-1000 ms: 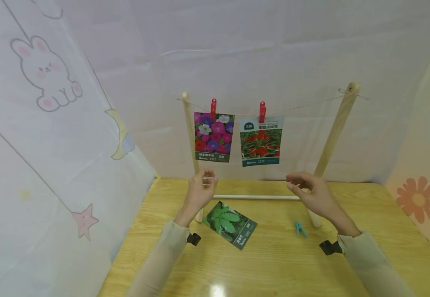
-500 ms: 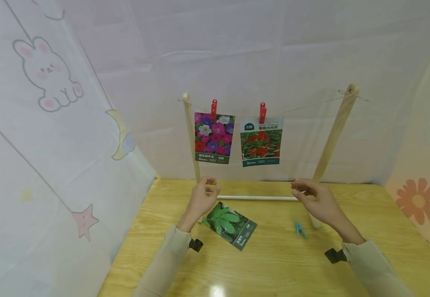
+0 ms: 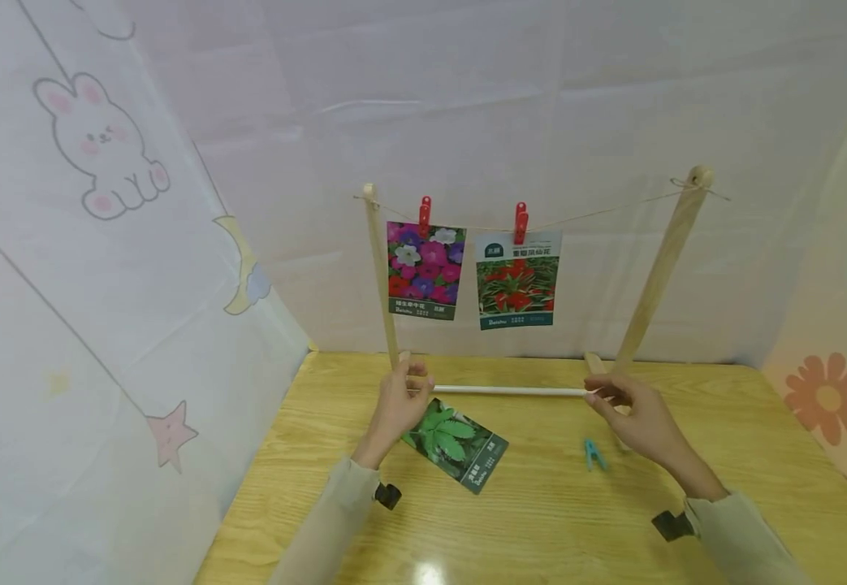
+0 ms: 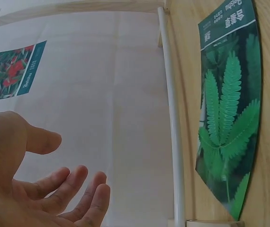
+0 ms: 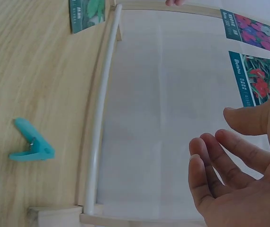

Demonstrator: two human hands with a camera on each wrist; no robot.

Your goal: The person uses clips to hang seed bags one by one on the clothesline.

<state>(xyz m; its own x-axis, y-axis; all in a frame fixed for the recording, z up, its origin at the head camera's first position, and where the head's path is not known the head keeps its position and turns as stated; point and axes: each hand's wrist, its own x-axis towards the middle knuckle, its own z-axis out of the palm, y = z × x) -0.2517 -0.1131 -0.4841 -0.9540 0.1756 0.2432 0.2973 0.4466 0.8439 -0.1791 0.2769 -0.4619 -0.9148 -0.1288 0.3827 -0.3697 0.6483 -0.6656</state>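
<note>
My left hand (image 3: 399, 400) hovers near the foot of the left wooden post, its fingers loosely bent around nothing. Beside the opposite post is my right hand (image 3: 638, 414), also holding nothing, as the gap between thumb and fingers in the right wrist view confirms. From a string (image 3: 598, 210) hang a packet with pink and purple flowers (image 3: 425, 272) and one with red flowers (image 3: 518, 284). One red clothespin (image 3: 425, 218) and another red clothespin (image 3: 520, 224) pinch their top edges. A green-leaf packet (image 3: 455, 445) lies on the table, and a teal clothespin (image 3: 594, 455) lies farther right.
The string is tied between a left wooden post (image 3: 382, 284) and a right wooden post (image 3: 660, 268). A white rod (image 3: 511, 392) joins them low down. Patterned sheets (image 3: 467, 106) stand behind and beside the wooden table (image 3: 525, 520).
Both hands have lowered away from the hanging packets toward the rod's height, and the right hand has moved outward to the right. The packets and clothespins stay in place.
</note>
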